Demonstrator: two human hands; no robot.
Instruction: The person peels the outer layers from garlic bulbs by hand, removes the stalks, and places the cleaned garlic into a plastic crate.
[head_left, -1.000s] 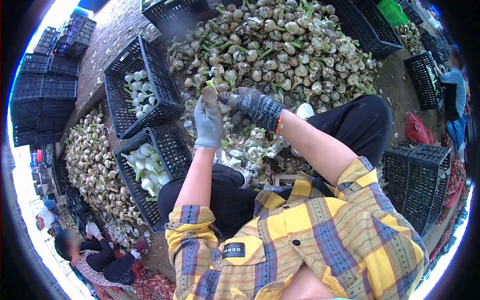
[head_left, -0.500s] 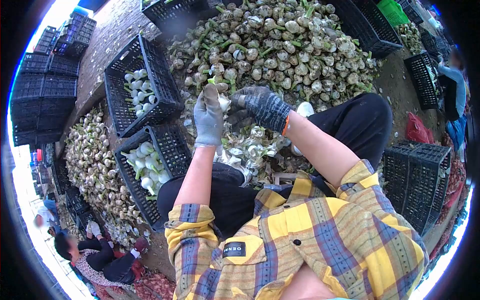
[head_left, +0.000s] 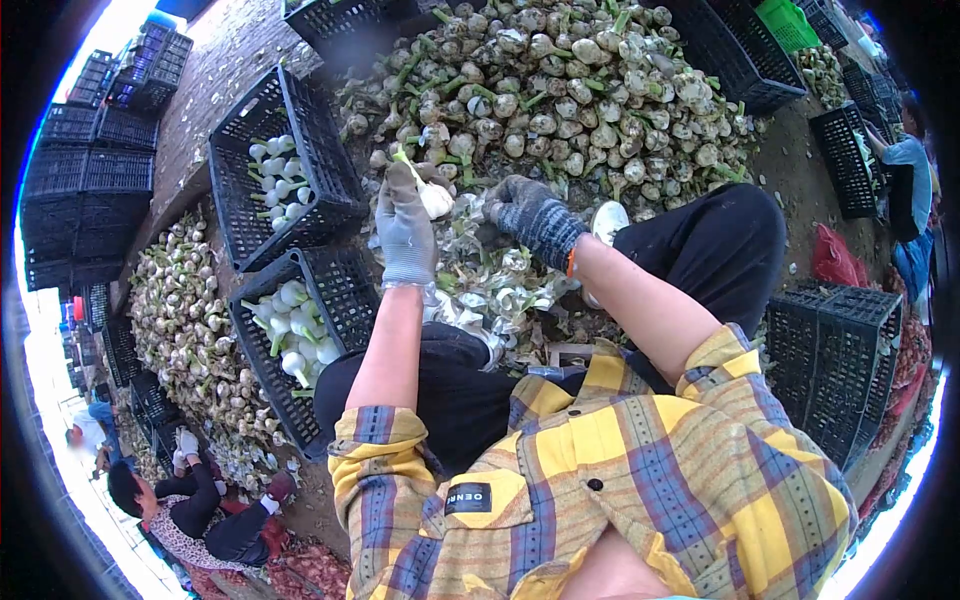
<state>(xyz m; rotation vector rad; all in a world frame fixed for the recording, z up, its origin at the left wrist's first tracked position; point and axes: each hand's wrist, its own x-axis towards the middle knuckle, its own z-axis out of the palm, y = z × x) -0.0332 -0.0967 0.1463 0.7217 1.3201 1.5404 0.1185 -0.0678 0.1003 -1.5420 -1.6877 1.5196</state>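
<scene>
A white bulb with a green stem (head_left: 434,199) is held in my left hand (head_left: 406,225), which wears a light grey glove. To its right is my right hand (head_left: 533,217), in a dark speckled glove with an orange cuff edge; its fingers are curled and what they hold, if anything, is too small to make out. Beyond both hands spreads a large heap of unpeeled bulbs (head_left: 570,100). Below them lie loose white peelings (head_left: 500,290). Peeled white bulbs (head_left: 300,330) fill part of the near black crate (head_left: 262,376) at the left.
Another black crate (head_left: 235,215) with peeled bulbs stands behind the near one. A second heap (head_left: 185,310) lies farther left. An upturned black crate (head_left: 835,350) is at the right. Co-workers (head_left: 200,510) (head_left: 908,180) sit at lower left and far right.
My hands have moved apart. My left hand has shifted slightly left with the bulb, which now shows more of its white side, and my right hand has moved right, away from it.
</scene>
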